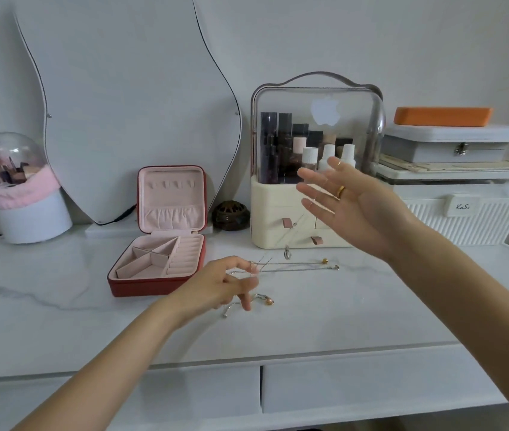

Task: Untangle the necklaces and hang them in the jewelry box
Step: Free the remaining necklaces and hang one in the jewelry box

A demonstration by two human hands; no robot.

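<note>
A red jewelry box with a pink lining stands open on the white table, its lid upright with small hooks near the top. Thin silver necklaces lie tangled on the table to the right of the box, with small gold beads at their ends. My left hand pinches the chains at their left end, just above the table. My right hand is raised above the chains, fingers spread straight, and a fine chain runs from its fingers down toward my left hand. A pendant hangs on that chain.
A wavy mirror leans on the wall behind the box. A clear cosmetics case stands at the back right, beside stacked storage boxes. A domed brush holder sits at the left. A small dark incense burner sits between box and case.
</note>
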